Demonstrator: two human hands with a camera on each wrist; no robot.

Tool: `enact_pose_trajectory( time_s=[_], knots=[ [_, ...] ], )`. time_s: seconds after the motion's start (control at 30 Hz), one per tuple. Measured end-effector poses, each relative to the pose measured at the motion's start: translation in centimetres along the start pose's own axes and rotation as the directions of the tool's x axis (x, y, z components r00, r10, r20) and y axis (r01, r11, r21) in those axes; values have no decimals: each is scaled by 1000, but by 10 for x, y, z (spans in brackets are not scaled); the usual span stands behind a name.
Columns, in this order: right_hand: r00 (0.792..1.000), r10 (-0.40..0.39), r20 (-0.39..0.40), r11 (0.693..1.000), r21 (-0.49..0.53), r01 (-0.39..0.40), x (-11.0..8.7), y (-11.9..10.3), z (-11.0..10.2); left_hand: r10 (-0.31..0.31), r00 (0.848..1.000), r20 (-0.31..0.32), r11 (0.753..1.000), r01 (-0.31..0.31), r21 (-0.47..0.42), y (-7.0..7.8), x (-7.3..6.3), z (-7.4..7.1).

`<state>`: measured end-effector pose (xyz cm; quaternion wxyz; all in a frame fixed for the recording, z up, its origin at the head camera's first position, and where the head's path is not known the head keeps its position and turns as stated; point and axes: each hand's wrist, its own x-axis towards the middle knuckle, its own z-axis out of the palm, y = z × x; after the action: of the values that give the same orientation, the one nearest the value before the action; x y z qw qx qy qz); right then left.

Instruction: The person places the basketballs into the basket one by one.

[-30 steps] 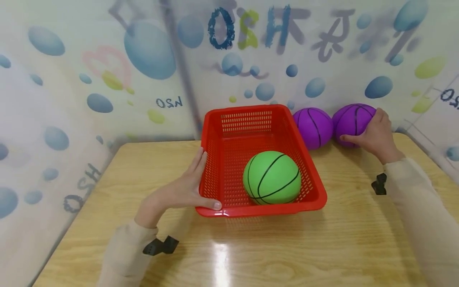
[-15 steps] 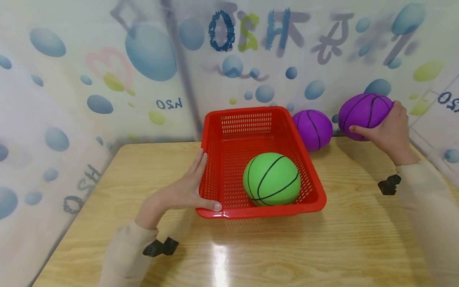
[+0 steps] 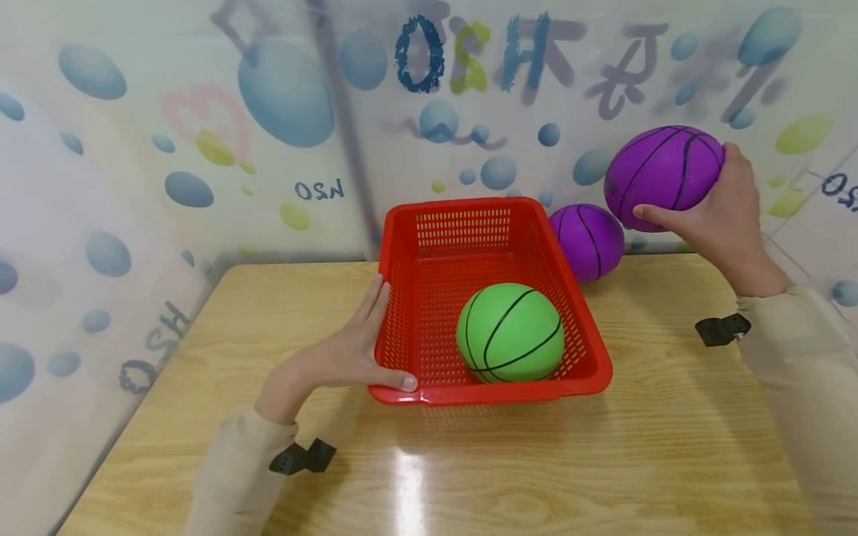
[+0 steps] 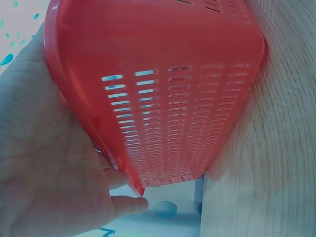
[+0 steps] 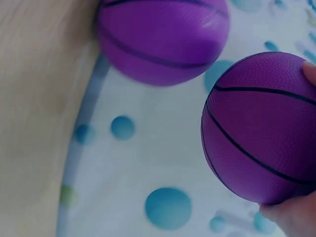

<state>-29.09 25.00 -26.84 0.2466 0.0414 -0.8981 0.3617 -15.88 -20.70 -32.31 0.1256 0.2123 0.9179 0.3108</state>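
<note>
My left hand [image 3: 338,356] holds the near left corner of a red plastic basket [image 3: 492,394], thumb on the front rim and fingers along the left rim. The left wrist view shows the basket's slotted outer wall [image 4: 173,106] beside that hand. Inside, a green toy basketball [image 3: 511,333] sits at the near right. Up in the air at the right, my right hand [image 3: 724,223] grips a purple toy basketball [image 3: 660,177], thumb underneath. A second purple toy basketball [image 3: 588,243] rests on the table behind the basket's right side, below and left of the held one.
The wooden table [image 3: 469,469] meets a patterned wall [image 3: 268,201] at the back, with more wall on the left and right. In the right wrist view, the table's edge [image 5: 79,113] runs beside the resting purple ball.
My right hand has lifted one purple basketball off the table, first up and right, then higher and back left. The left hand, basket, green ball and other purple ball stay put.
</note>
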Motion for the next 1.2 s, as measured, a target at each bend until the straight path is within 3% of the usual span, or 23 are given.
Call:
enact_pose_trajectory(
  time_s=[0.4, 0.77, 0.93, 1.2],
  knots=[
    [987, -142, 72, 990, 32, 140, -5, -44, 14, -5, 1000, 6, 1000, 5, -5, 0, 1, -2],
    [956, -227, 185, 973, 91, 214, -9, -76, 36, 1, 1000, 8, 1000, -1, -10, 0, 1, -3],
    [924, -268, 273, 963, 92, 252, -11, -94, 52, 4, 1000, 9, 1000, -3, -18, 0, 1, -2],
    [839, -335, 429, 938, 73, 338, -14, -106, 80, -3, 1000, 12, 1000, 3, -22, 1, 2, -2]
  ],
)
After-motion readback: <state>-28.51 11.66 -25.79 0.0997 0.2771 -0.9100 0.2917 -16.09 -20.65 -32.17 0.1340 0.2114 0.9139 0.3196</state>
